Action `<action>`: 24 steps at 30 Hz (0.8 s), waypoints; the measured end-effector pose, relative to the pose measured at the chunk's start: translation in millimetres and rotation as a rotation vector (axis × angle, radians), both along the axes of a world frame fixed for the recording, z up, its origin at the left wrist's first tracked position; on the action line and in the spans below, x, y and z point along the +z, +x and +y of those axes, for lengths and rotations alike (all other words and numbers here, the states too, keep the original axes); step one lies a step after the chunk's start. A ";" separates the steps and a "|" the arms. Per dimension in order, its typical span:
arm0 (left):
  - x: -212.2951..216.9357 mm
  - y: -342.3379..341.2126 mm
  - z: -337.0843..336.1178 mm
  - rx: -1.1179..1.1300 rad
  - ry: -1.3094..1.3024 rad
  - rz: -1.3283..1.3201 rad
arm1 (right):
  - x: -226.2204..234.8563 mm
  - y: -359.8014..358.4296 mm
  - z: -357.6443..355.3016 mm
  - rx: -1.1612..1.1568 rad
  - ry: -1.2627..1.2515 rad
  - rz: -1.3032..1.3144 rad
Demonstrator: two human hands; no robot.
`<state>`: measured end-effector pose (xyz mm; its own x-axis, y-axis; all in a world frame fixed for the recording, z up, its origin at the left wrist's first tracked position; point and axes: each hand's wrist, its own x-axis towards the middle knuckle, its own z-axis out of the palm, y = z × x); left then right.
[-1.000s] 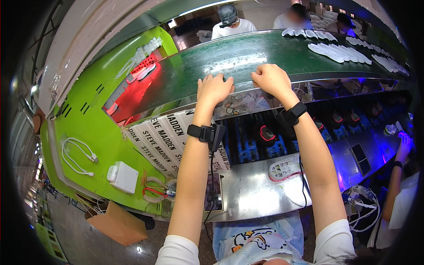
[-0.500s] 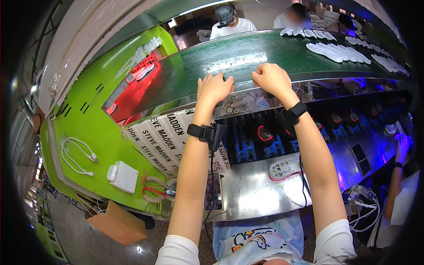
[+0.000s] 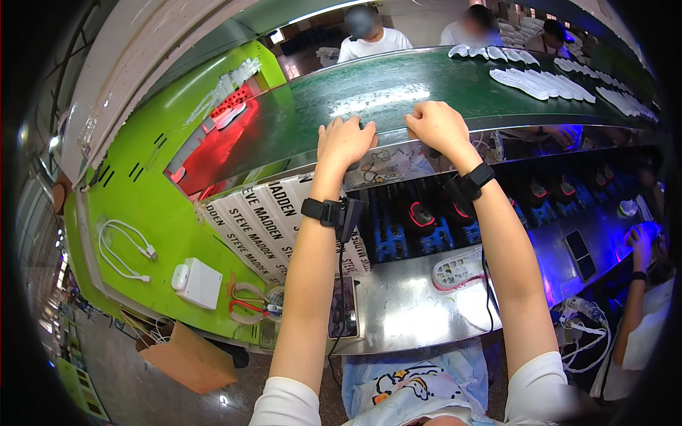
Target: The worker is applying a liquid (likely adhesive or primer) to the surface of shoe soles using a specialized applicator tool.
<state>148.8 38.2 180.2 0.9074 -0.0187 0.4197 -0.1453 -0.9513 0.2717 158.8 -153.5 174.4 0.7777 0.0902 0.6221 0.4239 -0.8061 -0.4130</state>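
Green belt (image 3: 305,99) arcs across twelve o'clock, both the left hand (image 3: 345,144) and right hand (image 3: 439,128) at its near edge

Directions run from the middle of the view. At twelve o'clock, the left hand rests on the belt's near rim, fingers curled; the right hand, between one and two, bends over the same edge, set apart from the other. I cannot tell whether either palm holds anything. White soles (image 3: 543,84) lie in a row on the belt at two o'clock. On the steel worktop (image 3: 398,312), a pale sole with a reddish rim (image 3: 455,270) sits at four o'clock, and a dark phone (image 3: 581,255) just past three. Orange-handled scissors (image 3: 245,307) lie between seven and eight, near a white box (image 3: 202,284) at eight. A white cable (image 3: 114,245) loops at nine. At three o'clock is a co-worker's hand (image 3: 641,238), lit blue.
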 end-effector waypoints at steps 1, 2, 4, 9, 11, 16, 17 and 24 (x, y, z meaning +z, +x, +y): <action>0.1 0.0 -0.3 -0.002 -0.001 -0.003 | -1.6 1.5 -0.3 -0.005 0.009 -0.046; 0.1 0.1 -0.2 -0.001 -0.002 -0.003 | -1.7 1.6 0.0 -0.004 0.009 -0.046; 0.5 0.3 -0.2 0.006 0.000 0.009 | -1.7 1.5 0.5 -0.007 0.008 -0.044; 1.4 0.8 -0.3 0.003 0.001 0.028 | -1.3 1.1 -0.4 -0.001 0.004 -0.037; 0.9 1.1 0.0 0.004 0.000 0.016 | -0.9 0.2 0.0 0.006 0.008 -0.035; 1.9 0.8 -0.4 0.003 0.001 0.025 | -0.1 -0.4 0.1 -0.001 0.010 -0.022; 1.6 1.4 -0.2 0.003 0.001 0.025 | -0.3 -0.3 0.2 0.000 0.010 -0.022; 1.1 0.9 -0.2 0.010 -0.003 0.025 | -0.3 -0.9 0.5 0.010 0.022 -0.019</action>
<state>149.6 37.9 181.3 0.9180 -0.0079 0.3966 -0.1285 -0.9518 0.2784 157.9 -153.0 174.1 0.7650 0.0846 0.6385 0.4401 -0.7924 -0.4223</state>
